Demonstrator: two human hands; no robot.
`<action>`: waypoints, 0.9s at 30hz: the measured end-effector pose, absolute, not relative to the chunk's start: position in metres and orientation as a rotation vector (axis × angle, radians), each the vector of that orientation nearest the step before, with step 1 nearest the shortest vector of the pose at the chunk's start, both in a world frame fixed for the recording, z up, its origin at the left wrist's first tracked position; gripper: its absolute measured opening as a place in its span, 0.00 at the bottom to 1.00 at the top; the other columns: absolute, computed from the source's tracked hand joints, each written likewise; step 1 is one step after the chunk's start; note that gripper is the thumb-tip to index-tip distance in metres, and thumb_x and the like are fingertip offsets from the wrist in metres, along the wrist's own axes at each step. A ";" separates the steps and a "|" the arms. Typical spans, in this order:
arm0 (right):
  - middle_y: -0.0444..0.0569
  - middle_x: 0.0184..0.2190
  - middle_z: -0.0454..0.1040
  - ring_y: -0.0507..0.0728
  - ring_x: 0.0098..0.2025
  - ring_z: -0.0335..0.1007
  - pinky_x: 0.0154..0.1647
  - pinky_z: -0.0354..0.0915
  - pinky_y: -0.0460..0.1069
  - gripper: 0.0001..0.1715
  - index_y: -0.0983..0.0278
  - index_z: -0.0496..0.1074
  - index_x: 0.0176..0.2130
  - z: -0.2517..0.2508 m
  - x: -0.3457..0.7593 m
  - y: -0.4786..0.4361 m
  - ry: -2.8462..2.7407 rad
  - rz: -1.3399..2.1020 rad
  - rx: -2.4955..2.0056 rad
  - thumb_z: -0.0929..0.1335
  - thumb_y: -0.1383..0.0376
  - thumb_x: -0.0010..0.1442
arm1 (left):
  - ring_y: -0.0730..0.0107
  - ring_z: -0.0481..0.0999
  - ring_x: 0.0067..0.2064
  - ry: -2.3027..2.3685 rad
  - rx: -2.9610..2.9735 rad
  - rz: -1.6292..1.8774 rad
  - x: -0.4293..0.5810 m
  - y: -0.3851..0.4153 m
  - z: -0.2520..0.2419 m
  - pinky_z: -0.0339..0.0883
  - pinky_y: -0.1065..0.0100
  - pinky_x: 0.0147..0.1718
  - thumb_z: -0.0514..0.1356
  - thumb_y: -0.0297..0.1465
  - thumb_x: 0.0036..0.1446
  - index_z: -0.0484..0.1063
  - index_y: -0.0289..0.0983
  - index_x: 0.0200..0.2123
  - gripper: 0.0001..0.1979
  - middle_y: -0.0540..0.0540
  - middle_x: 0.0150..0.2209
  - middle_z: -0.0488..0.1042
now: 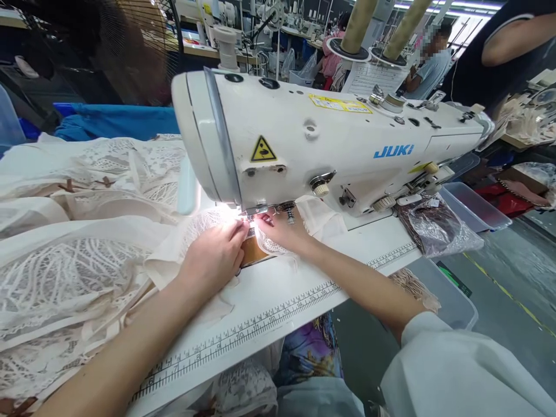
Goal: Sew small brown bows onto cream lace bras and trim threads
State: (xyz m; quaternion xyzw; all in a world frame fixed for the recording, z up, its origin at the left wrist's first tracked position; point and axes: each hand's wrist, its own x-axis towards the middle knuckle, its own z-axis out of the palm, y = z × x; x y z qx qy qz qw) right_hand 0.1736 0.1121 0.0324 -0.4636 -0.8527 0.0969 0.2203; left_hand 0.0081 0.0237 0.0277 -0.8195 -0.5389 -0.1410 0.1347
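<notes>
Under the lit needle area of a white sewing machine (295, 133), both of my hands work on cream lace fabric (197, 229). My left hand (215, 252) is just left of the needle, its fingers pressed together on the fabric. On the other side, my right hand (278, 229) pinches the fabric edge close to the presser foot. A lace-edged part of the piece (271, 246) hangs below my right fingers over a brown plate (252, 250). The needle itself is lost in the glare and behind my fingers.
A heap of cream lace garments (73, 260) covers the table's left side. A printed ruler (243, 333) runs along the front edge. At right lie a plastic-wrapped packet (438, 223) and a clear bin (473, 205). A fan (134, 46) stands behind; other people are farther back.
</notes>
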 end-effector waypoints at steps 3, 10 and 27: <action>0.43 0.27 0.77 0.55 0.36 0.72 0.44 0.62 0.49 0.12 0.60 0.72 0.29 0.033 0.173 0.114 -2.320 0.377 -1.272 0.64 0.64 0.64 | 0.54 0.79 0.42 -1.554 -2.377 -0.420 0.010 0.022 0.031 0.73 0.59 0.35 0.50 0.22 0.58 0.73 0.30 0.53 0.22 0.35 0.51 0.77; 0.42 0.28 0.78 0.55 0.38 0.74 0.45 0.66 0.49 0.11 0.59 0.67 0.26 0.023 0.173 0.124 -2.203 0.567 -1.213 0.65 0.64 0.60 | 0.54 0.79 0.43 -1.504 -2.379 -0.463 0.009 0.021 0.033 0.73 0.60 0.35 0.50 0.21 0.58 0.73 0.30 0.51 0.20 0.36 0.51 0.77; 0.42 0.27 0.78 0.55 0.36 0.75 0.45 0.68 0.50 0.14 0.60 0.66 0.23 0.036 0.171 0.127 -2.294 0.542 -1.281 0.66 0.65 0.60 | 0.53 0.79 0.48 -1.558 -2.379 -0.449 0.007 0.021 0.029 0.75 0.60 0.41 0.51 0.23 0.59 0.73 0.28 0.56 0.24 0.34 0.53 0.77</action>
